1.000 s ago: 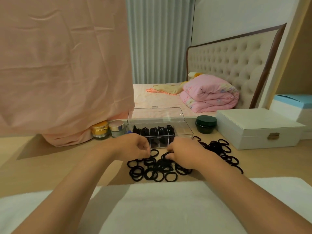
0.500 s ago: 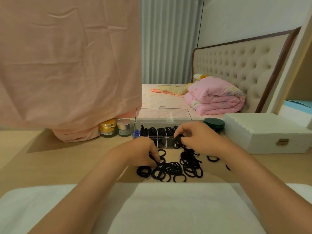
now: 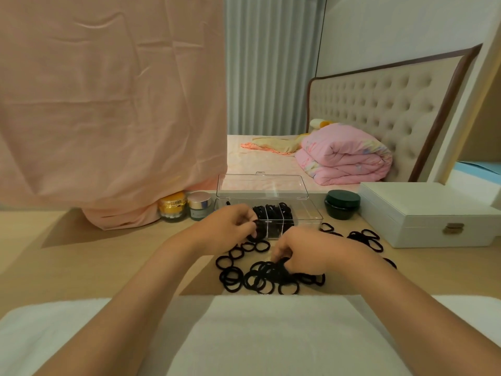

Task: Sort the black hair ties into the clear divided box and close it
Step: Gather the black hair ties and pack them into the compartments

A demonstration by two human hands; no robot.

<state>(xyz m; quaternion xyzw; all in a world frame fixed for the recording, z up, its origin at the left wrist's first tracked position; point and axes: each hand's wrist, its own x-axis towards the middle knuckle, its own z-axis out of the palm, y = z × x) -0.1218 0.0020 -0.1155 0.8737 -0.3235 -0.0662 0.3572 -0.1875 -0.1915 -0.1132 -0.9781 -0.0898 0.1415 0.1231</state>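
Two bare hands are over the light wooden desk (image 3: pixel 113 256): one left hand (image 3: pixel 230 226), one right hand (image 3: pixel 303 253). One clear plastic divided box (image 3: pixel 306 213) stands at the far middle, with one clear hinged lid (image 3: pixel 261 185) raised; three of its compartments visibly hold black ties. Loose black elastic hair ties (image 3: pixel 260 278) lie near it, too many and too overlapped to count, in two spreads. Left of the box stand two small jars: one gold jar (image 3: pixel 173 206) and one silver-lidded pale jar (image 3: pixel 200 204). To the right are one dark green round jar (image 3: pixel 342 203) and one white rectangular case (image 3: pixel 423 213).

No readable text; print on gold jar (image 3: pixel 173 206) too blurred.
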